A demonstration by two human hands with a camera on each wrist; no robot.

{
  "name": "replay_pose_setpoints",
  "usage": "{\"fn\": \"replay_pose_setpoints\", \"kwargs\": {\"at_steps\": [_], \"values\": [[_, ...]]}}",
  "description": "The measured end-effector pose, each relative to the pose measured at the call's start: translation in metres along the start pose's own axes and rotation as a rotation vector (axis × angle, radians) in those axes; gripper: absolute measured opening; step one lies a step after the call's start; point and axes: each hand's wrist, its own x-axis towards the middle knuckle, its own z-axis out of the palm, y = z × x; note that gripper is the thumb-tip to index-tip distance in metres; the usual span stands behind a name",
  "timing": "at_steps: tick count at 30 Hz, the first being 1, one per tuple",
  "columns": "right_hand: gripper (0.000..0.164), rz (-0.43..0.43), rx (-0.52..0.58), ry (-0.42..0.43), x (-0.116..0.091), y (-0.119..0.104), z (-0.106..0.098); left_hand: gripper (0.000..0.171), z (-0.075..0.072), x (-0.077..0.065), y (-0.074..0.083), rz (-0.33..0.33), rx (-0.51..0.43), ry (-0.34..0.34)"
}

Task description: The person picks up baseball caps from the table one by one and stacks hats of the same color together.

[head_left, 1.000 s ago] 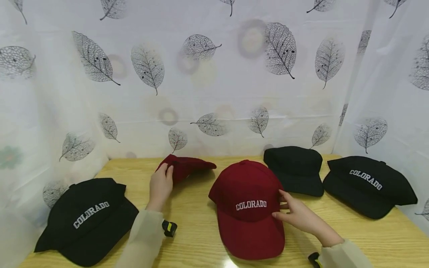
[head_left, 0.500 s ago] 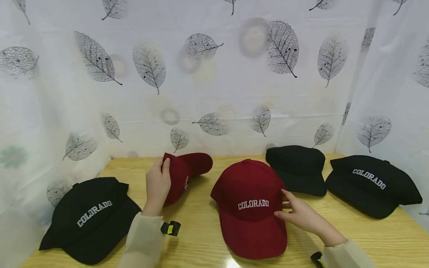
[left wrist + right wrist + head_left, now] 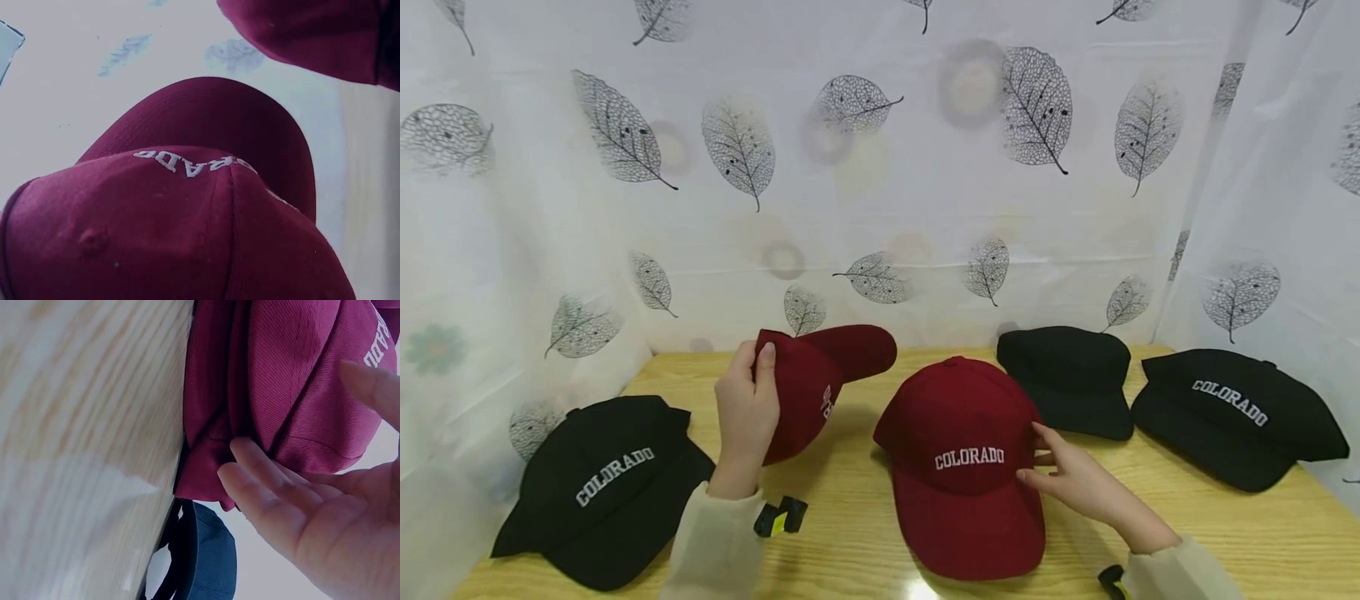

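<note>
My left hand [image 3: 747, 417] pinches a red baseball cap [image 3: 805, 396] by its back edge, thumb on the near side. The cap is tipped on its side above the table, brim toward the right and its white lettering partly turned away. From the left wrist view, its crown [image 3: 156, 231] and brim [image 3: 250, 125] fill much of the picture. A second red cap [image 3: 958, 417] marked COLORADO sits on the table, brim toward me. Against that cap's right side rest the fairly straight fingers of my right hand [image 3: 1071, 483], which the right wrist view shows at the crown's lower edge [image 3: 206, 456].
A black COLORADO cap [image 3: 610, 492] lies at the left. Behind the second red cap, to the right, is a black cap [image 3: 1063, 379], with another black COLORADO cap [image 3: 1232, 417] beside it. A leaf-patterned white curtain [image 3: 865, 208] backs the wooden table [image 3: 842, 533].
My left hand has drawn the pinched red cap up and turned it, so the crown and part of its lettering now show. The right hand stays at the second red cap.
</note>
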Motion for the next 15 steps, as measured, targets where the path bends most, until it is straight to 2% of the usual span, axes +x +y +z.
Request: {"fn": "replay_pose_setpoints", "kwargs": {"at_steps": [3,9,15], "values": [[0.068,-0.006,-0.027,0.067,0.0,-0.003,-0.001,0.022,-0.003,-0.001,0.007,0.043,-0.014,0.029],[0.052,-0.035,-0.111,0.261,-0.001,-0.011,-0.003,0.018,-0.006,-0.003,0.021,0.117,-0.073,0.061],[0.044,-0.082,-0.084,0.372,-0.002,-0.018,-0.003,0.016,-0.006,-0.009,0.034,0.194,-0.152,0.052]]}}
